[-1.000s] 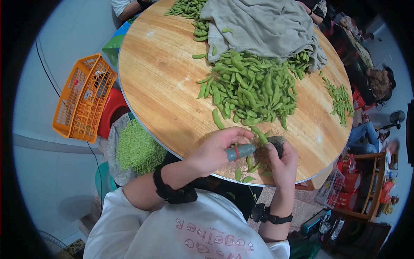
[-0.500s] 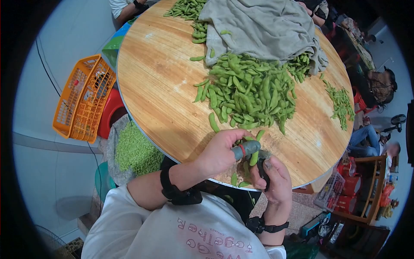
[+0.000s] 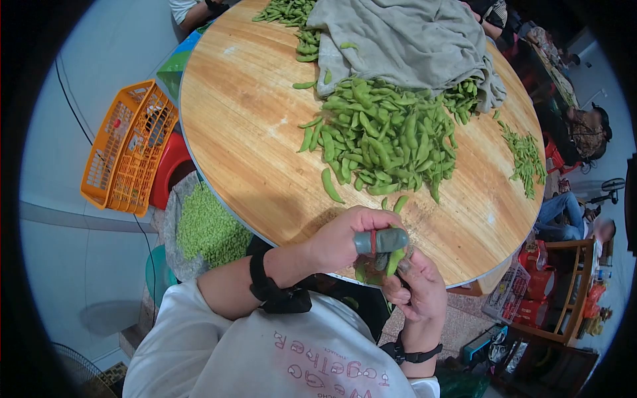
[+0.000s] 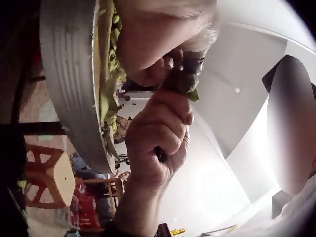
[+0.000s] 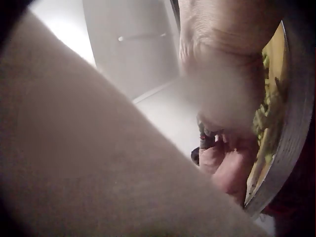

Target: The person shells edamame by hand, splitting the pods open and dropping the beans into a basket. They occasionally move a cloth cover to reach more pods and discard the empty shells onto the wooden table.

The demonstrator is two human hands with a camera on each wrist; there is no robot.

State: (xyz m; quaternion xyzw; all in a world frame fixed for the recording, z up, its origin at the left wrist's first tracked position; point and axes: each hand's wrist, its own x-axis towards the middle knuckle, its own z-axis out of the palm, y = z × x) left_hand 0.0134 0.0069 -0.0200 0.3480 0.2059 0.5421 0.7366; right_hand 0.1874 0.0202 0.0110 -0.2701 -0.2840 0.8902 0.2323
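My left hand (image 3: 342, 242), its thumb in a grey-green cover (image 3: 381, 241) with a red band, pinches a green pod (image 3: 395, 260) over the table's near edge. My right hand (image 3: 423, 286) meets it from the right, fingers curled at the pod's lower end. Seen from the left wrist, the right hand (image 4: 158, 133) is curled with a dark object (image 4: 161, 154) partly showing in its grip; the left hand (image 4: 168, 37) is above. In the right wrist view both hands touch, the left hand (image 5: 229, 165) below the blurred right hand (image 5: 222, 89).
A large pod pile (image 3: 391, 139) lies beyond the hands on the round wooden table (image 3: 245, 132), partly under a grey cloth (image 3: 405, 43). Shelled beans (image 3: 209, 229) fill a bag at the lower left, near an orange basket (image 3: 129, 149). Other people are around the table.
The right hand has moved down and slightly left, then in close to the left thumb. The left hand has shifted right. A pod now lies between them, lower than the one held earlier.
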